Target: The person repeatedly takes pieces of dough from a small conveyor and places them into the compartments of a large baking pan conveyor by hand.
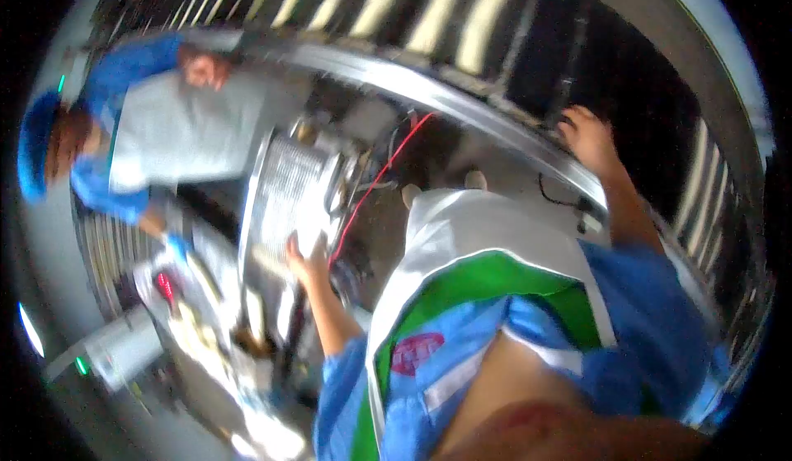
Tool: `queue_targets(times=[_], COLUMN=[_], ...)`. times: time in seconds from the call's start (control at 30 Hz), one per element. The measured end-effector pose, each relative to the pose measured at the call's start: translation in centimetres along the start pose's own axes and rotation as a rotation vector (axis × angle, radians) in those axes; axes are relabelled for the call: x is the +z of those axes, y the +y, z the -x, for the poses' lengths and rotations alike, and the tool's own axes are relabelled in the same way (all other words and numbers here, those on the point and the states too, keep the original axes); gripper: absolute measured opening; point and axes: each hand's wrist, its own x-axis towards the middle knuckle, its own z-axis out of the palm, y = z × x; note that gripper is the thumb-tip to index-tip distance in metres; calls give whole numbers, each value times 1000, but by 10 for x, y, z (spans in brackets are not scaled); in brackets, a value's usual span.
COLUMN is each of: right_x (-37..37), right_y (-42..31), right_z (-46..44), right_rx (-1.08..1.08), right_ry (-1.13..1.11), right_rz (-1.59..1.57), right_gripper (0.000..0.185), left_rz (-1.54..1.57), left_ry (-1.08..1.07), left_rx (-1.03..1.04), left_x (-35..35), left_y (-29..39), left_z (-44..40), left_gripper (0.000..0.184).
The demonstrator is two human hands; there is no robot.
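Observation:
My left hand [309, 260] is low over a ribbed metal tray [285, 184] on the left. It is blurred, and a pale, long piece [271, 260] lies right by its fingertips; whether the fingers grip it is unclear. My right hand [587, 137] reaches out to the right, over the edge of a long metal rail [429, 89]. Its fingers are bent and slightly apart, with nothing visible in them. Beyond the rail, a dark rack or conveyor [528, 48] carries several pale, long strips [437, 7].
A co-worker in blue [136, 61] at the left holds a whitish sheet or crate [186, 131] and wears a blue glove [176, 248]. A red cable [379, 172] runs beside the tray. More pale strips [194, 333] lie at lower left, near a white box [128, 349].

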Motion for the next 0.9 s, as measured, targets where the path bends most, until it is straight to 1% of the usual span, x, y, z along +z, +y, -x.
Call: queue_targets(times=[0.03,0.1,0.13,0.17,0.2,0.23,0.27,0.3,0.33,0.37,0.43,0.47,0.5,0.57,0.6,0.63,0.7,0.77,0.83,0.87,0.9], right_x=[7,1,6,7,17,31,49,53,53,51,55,56,55,52,55,60,67,67,91,88,84], right_y=[1,-33,-33,-47,-45,-47,-38,-52,-61,-75,-90,-91,-100,-126,-139,-143,-142,-154,-139,-169,-201], right_z=[-3,-6,-12,-15,-26,-33,-45,-49,-55,-53,-67,-72,-73,-83,-85,-91,-106,-105,-121,-111,-101], right_rx=[-48,-104,-169,-202,-300,-295,-271,-223,-223,-215,-253,-255,-261,-246,-223,-207,-64,-128,-138,-85,-30], right_ry=[53,39,37,11,-40,-7,33,6,-22,-36,-52,-55,-56,-103,-151,-148,-108,-65,-15,-72,-125], right_rz=[-63,-24,-48,-5,69,169,297,245,320,401,409,405,417,526,535,541,560,441,500,454,410], right_gripper=[33,33,33,34,38,45,51,55,57,59,61,63,63,62,60,60,63,70,74,75,75], left_rz=[-58,-93,-67,-32,-79,-126,-138,-152,-153,-147,-239,-193,-186,-251,-261,-232,-208,-189,-370,-490,-457], left_ry=[97,99,130,156,184,204,227,244,285,294,384,354,350,392,399,384,296,243,186,17,-58], left_rx=[-23,-254,-315,-374,-411,-440,-458,-467,-431,-463,-492,-509,-519,-387,-349,-280,-260,-197,-106,-90,-147], left_x=[3,1,-5,-10,-30,-47,-50,-54,-58,-60,-78,-85,-87,-88,-90,-96,-98,-90,-77,-83,-67], left_y=[-27,-100,-110,-120,-109,-102,-119,-141,-164,-188,-212,-226,-238,-261,-262,-256,-246,-238,-225,-210,-224], left_z=[10,27,32,37,40,44,52,59,68,81,88,89,87,68,53,37,3,-23,-51,-64,-76], left_gripper=[45,48,47,46,44,43,39,36,37,37,40,46,46,46,46,48,52,55,56,56,51])
